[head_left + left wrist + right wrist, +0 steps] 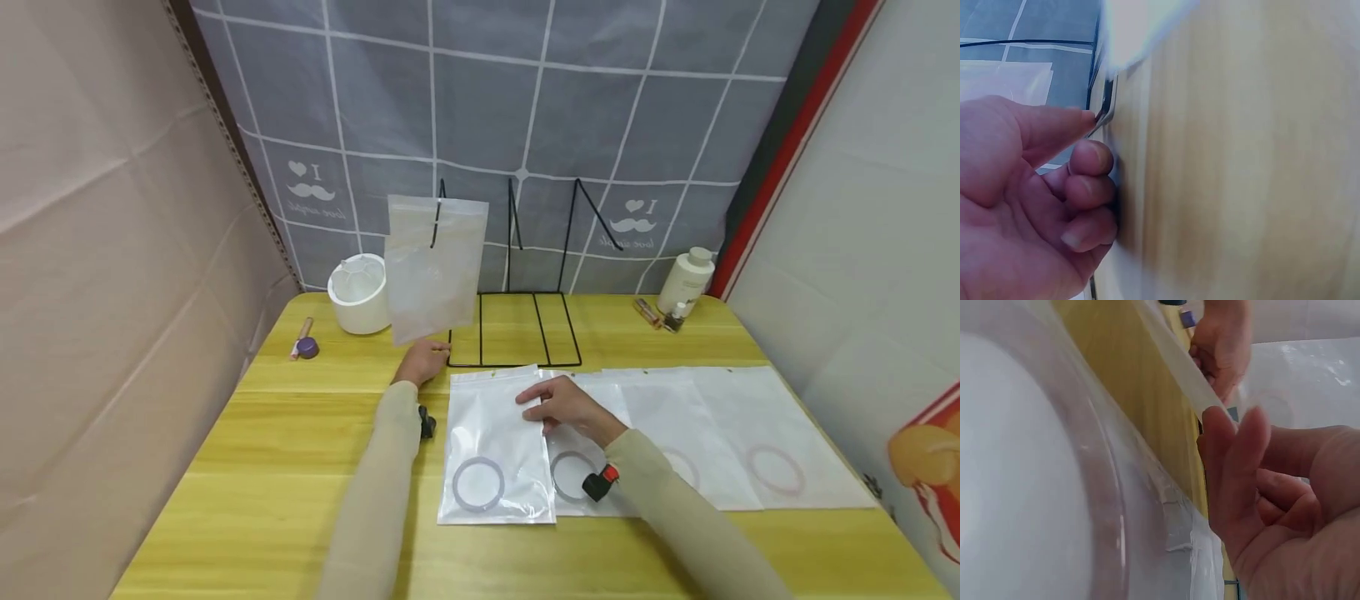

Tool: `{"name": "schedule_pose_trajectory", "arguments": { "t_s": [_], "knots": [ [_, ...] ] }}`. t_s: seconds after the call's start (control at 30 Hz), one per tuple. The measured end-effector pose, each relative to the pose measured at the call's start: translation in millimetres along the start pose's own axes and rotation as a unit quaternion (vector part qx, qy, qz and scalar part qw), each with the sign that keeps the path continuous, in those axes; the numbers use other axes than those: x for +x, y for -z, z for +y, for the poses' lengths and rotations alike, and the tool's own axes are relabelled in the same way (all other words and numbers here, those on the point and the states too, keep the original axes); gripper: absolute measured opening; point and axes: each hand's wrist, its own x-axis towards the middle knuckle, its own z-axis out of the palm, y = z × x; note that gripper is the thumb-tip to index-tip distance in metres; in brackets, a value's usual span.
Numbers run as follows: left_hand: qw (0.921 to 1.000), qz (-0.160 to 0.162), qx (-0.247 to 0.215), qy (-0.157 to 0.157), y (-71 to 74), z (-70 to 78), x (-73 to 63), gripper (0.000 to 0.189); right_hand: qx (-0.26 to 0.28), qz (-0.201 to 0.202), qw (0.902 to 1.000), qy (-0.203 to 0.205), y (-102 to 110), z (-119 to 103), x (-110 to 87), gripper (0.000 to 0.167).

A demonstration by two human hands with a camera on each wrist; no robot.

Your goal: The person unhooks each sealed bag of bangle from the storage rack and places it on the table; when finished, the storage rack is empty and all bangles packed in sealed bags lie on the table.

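A black wire display rack [517, 365] stands on the table, with a frosted zip bag [438, 275] hanging from its left hook. My left hand [423, 361] is low at the rack's front left corner. In the left wrist view, its thumb [1063, 125] and curled fingers pinch the black wire close over the tabletop. A white zip bag [495, 450] with a ring-shaped print lies flat in front of the rack. My right hand [566, 408] pinches that bag's upper right edge; the right wrist view shows the film [1191, 381] running up to the fingertips.
More white bags [697, 433] overlap in a row to the right. A white round container [360, 296] stands at back left, near a purple-lidded jar [307, 347] and a small tube [302, 333]. At back right are a white bottle [686, 279] and small bottle [675, 318].
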Motion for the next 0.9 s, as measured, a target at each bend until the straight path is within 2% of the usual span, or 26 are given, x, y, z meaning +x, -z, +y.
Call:
{"name": "schedule_pose_trajectory", "arguments": {
  "t_s": [0.23,0.4,0.47,0.6,0.73,0.8,0.9],
  "knots": [
    [0.9999,0.008,-0.003,-0.009,-3.1,2.4,0.7,0.036,-0.079,0.035,0.9962,0.016,-9,-4,14.5,0.024],
    [0.9998,0.002,-0.012,-0.012,-3.4,0.2,3.8,0.041,-0.191,0.069,0.9773,0.061,-15,-3,18.9,0.023],
    [0.9998,0.003,-0.013,-0.017,-3.0,-0.4,3.3,0.042,-0.217,0.08,0.9705,0.068,-16,-3,18.2,0.023],
    [0.9996,0.008,-0.013,-0.023,-2.3,-1.3,0.9,0.044,-0.219,0.074,0.9706,0.066,-14,-4,15.9,0.025],
    [0.9995,0.013,-0.013,-0.024,-2.5,-1.6,-0.5,0.044,-0.198,0.073,0.9754,0.065,3,1,17.2,0.027],
    [0.9995,0.014,-0.012,-0.024,-2.7,-1.3,-1.2,0.044,-0.188,0.098,0.9747,0.072,19,6,18.7,0.029],
    [0.9996,0.014,-0.013,-0.023,-3.9,-1.7,-1.4,0.044,-0.184,0.169,0.9643,0.087,49,16,20.4,0.032]
  ]
}}
